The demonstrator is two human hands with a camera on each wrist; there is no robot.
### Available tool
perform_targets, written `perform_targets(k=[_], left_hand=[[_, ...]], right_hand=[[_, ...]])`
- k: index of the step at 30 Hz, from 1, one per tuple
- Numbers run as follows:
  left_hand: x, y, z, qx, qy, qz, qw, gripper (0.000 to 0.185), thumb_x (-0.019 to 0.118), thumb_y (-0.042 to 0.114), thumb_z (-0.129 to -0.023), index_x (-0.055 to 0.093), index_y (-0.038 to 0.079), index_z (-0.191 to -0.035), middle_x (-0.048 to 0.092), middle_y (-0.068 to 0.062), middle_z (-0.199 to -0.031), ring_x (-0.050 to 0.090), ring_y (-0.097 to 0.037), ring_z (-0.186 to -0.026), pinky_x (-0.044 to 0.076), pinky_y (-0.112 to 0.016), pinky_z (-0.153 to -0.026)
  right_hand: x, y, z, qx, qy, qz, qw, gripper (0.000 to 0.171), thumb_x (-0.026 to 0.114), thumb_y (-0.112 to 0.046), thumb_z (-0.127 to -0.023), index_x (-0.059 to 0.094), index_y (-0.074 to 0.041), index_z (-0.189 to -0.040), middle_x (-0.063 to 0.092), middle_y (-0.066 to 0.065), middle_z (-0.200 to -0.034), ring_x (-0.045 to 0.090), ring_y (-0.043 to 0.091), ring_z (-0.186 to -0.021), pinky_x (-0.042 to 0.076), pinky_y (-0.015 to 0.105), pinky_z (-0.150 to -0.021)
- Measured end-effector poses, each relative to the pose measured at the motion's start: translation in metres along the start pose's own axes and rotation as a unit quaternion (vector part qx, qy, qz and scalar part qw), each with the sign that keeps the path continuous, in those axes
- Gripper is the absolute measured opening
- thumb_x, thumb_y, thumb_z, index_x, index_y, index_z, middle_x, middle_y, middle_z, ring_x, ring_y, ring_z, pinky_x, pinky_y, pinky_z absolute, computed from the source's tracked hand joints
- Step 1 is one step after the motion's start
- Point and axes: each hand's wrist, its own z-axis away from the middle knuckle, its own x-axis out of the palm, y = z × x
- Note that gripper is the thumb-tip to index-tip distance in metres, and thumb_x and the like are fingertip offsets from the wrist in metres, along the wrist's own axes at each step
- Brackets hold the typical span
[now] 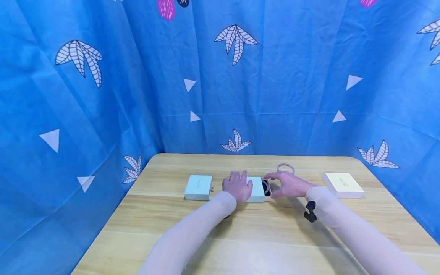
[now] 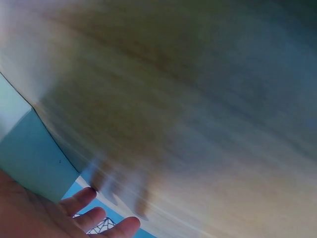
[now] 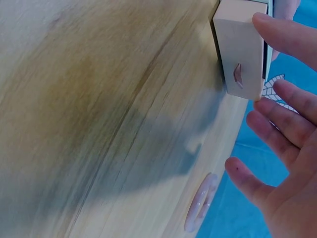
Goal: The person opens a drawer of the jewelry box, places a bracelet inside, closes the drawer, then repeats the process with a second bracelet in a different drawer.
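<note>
A small pale blue box [image 1: 256, 189] is seen on the wooden table [image 1: 240, 236], near its middle, with its drawer [image 3: 240, 49] slid partly out on the right side; something dark and ring-shaped lies inside the drawer, though it is too small to be made out. The left hand [image 1: 237, 186] is laid flat on the lid of the box, its fingers straight and close together, pointing away from the person. The right hand [image 1: 288, 184] is held just beside the drawer's open end, fingers straight and spread apart; the thumb [image 3: 285, 32] touches the top edge of the drawer, and the other fingertips are near its front face, where a small pull tab [image 3: 237, 73] is seen. Nothing is gripped by either hand.

Just beyond the right fingertips a pale pink bangle [image 1: 286, 167] lies on the table. Left of the left hand a second blue box [image 1: 198, 187] is set, closed. Well to the right of the right hand a cream box [image 1: 343, 185] rests. Blue patterned cloth [image 1: 103, 95] is hung behind and to both sides.
</note>
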Motion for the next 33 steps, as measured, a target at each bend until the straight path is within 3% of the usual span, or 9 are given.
perform_targets(k=[12,33], left_hand=[[-0.0044,0.0011,0.0034,0.000,-0.006,0.002,1.0000,0.066,0.014,0.055,-0.105,0.023,0.023,-0.162,0.035,-0.008,-0.161,0.028,-0.029,-0.150,0.035,-0.058,-0.110],[-0.0026,0.0015,0.0011,-0.005,-0.007,0.012,0.9999,0.066,0.016,0.055,-0.105,0.023,0.023,-0.162,0.035,-0.008,-0.161,0.026,-0.029,-0.150,0.033,-0.059,-0.112]], right_hand=[[-0.0001,-0.0012,0.0005,0.004,-0.001,-0.005,1.000,0.076,0.087,-0.029,-0.075,0.056,-0.016,-0.143,0.061,0.011,-0.139,0.058,0.035,-0.126,0.043,0.061,-0.105],[0.0027,0.0002,-0.0031,-0.009,0.003,-0.011,1.000,0.078,0.087,-0.032,-0.076,0.054,-0.014,-0.145,0.062,0.012,-0.138,0.056,0.036,-0.128,0.042,0.060,-0.107]])
